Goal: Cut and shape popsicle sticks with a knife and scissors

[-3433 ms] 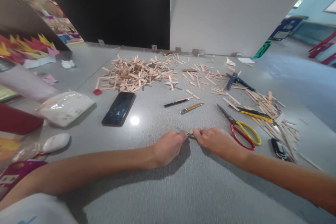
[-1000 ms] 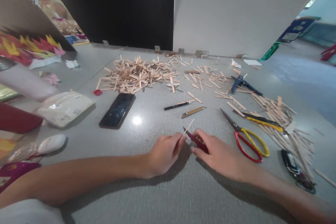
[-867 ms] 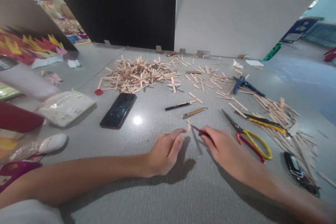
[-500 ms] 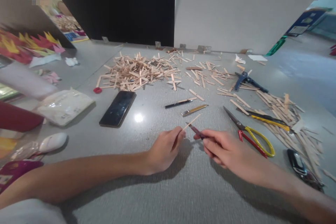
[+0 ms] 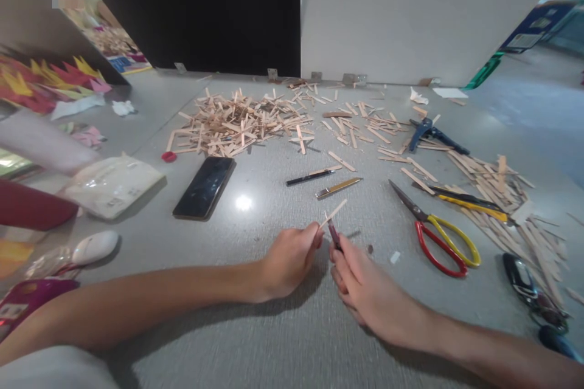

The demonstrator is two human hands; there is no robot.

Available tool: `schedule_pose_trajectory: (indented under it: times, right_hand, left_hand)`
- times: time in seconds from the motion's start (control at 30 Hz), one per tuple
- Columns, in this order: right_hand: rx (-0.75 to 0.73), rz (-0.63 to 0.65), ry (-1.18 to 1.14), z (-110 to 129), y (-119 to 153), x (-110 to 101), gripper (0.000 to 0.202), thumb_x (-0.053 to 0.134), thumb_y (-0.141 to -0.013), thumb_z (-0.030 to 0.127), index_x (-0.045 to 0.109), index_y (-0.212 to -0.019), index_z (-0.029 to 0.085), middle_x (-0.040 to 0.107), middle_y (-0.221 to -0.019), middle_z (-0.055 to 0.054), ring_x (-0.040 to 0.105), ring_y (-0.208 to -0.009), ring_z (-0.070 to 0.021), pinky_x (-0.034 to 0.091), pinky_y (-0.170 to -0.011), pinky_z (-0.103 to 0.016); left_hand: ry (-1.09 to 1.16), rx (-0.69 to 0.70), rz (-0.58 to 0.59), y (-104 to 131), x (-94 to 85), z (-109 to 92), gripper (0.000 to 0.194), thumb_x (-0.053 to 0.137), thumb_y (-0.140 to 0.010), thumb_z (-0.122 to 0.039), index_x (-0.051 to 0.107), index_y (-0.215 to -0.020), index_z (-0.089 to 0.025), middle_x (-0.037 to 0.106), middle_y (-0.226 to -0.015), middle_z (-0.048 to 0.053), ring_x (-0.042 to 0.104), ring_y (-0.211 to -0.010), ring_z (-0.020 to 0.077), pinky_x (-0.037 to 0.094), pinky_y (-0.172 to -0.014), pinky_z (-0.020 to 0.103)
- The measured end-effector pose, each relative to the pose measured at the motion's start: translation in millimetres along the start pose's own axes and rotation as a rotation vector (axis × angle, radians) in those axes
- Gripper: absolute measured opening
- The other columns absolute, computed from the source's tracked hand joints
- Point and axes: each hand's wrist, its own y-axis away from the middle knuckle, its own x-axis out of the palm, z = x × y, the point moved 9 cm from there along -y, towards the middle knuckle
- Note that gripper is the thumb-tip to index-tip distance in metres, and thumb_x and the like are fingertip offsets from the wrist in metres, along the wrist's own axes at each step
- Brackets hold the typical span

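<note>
Grey tabletop (image 5: 292,340) spreads out with a heap of wooden craft sticks (image 5: 237,124) at the far side and red-and-yellow scissors (image 5: 440,237) at the right. Near the middle, the left hand (image 5: 289,258) pinches a thin wooden stick (image 5: 333,214) between closed fingertips, while the right hand (image 5: 365,289) grips a small dark red cutter (image 5: 333,235), its tip touching the stick. This looks like trimming; next would come a steady, controlled cut away from the fingers.

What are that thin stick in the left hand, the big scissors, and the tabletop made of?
The stick in the left hand looks like pale, unfinished wood, matte like the pile of sticks behind it. The scissors have dark, dull metal blades and glossy red and yellow handles, probably plastic or coated. The table is smooth grey with a lamp glare, perhaps laminate or stone; hard to tell.
</note>
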Motion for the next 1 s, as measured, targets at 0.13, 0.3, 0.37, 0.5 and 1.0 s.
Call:
schedule_pose_trajectory:
  times: [0.13,0.3,0.37,0.5,1.0]
  right_hand:
    - [0.324,0.262,-0.243,-6,9,-18,0.026,0.031,-0.121,0.042,0.049,-0.108,0.03,0.034,-0.07,0.011,0.018,-0.046,-0.0096,0.019,-0.039,-0.017]
    - [0.38,0.285,-0.335,-5,12,-14,0.02,0.033,-0.122,0.034,0.046,-0.109,0.028,0.038,-0.068,0.013,0.018,-0.045,-0.0078,0.019,-0.039,-0.016]
    - [0.282,0.219,-0.409,-5,5,-1,0.021,0.034,-0.122,0.036,0.043,-0.105,0.029,0.036,-0.067,0.013,0.021,-0.046,-0.0083,0.025,-0.04,-0.016]
    - [0.285,0.218,-0.426,-5,2,-2,0.024,0.035,-0.123,0.036,0.042,-0.101,0.029,0.036,-0.067,0.013,0.019,-0.045,-0.0074,0.022,-0.04,-0.016]
    - [0.391,0.383,-0.407,-9,8,-9,0.017,0.04,-0.122,0.037,0.048,-0.11,0.029,0.033,-0.065,0.014,0.011,-0.046,-0.0073,0.009,-0.039,-0.017]
  left_hand:
    - [-0.004,0.042,0.027,-2,2.3,-4,0.028,0.035,-0.11,-0.026,0.05,-0.086,-0.023,0.047,-0.061,-0.006,0.041,-0.049,0.0132,0.034,-0.055,0.025]
    - [-0.004,0.064,0.035,-5,5.1,-1,0.022,0.039,-0.104,-0.023,0.047,-0.084,-0.024,0.048,-0.063,-0.005,0.041,-0.05,0.0132,0.029,-0.054,0.025]
    - [-0.006,0.055,0.03,-5,5.0,1,0.021,0.038,-0.103,-0.021,0.047,-0.085,-0.024,0.05,-0.064,-0.004,0.041,-0.051,0.0133,0.03,-0.055,0.025]
    - [-0.003,0.047,0.032,-4,4.0,3,0.021,0.038,-0.104,-0.022,0.048,-0.086,-0.023,0.048,-0.063,-0.005,0.041,-0.052,0.0134,0.03,-0.055,0.024]
    - [0.009,0.055,0.029,-5,3.7,1,0.024,0.044,-0.104,-0.025,0.048,-0.081,-0.023,0.045,-0.06,-0.006,0.039,-0.051,0.0129,0.029,-0.054,0.024]
